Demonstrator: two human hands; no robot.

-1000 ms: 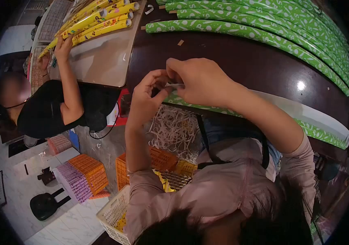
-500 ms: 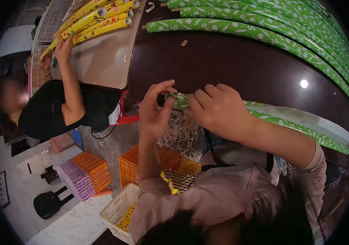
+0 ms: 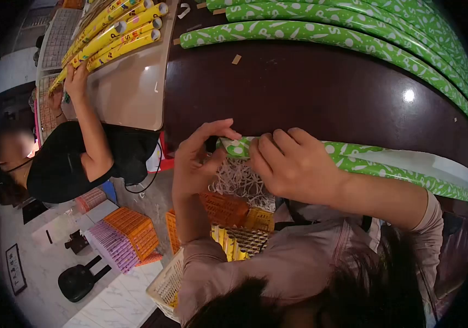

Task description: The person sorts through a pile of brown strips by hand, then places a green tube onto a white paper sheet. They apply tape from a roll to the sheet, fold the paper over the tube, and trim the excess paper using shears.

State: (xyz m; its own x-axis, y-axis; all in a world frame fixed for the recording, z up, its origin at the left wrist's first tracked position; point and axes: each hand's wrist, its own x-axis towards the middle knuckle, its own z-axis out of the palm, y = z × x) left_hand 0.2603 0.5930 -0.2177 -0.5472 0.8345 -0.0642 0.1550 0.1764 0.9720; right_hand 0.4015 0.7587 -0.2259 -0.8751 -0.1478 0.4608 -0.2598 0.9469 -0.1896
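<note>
A green sheet with white vegetable prints and a white inner side, partly rolled into a long tube, lies along the near edge of the dark table. My right hand is closed over the roll near its left end, fingers curled around it. At that left end is my left hand, thumb and fingers apart around the tip of the roll. Whether its fingertips touch the sheet is hard to make out. Several finished-looking green rolls lie across the far side of the table.
A small tan strip lies on the dark table. At left, a co-worker's hand is on yellow printed rolls over a beige table. Below are shredded strips, orange crates, a white basket and a black stool.
My left hand has shifted slightly left and down, with its thumb lower at the roll's tip. My right hand stays closed on the roll. The whole view has turned a little.
</note>
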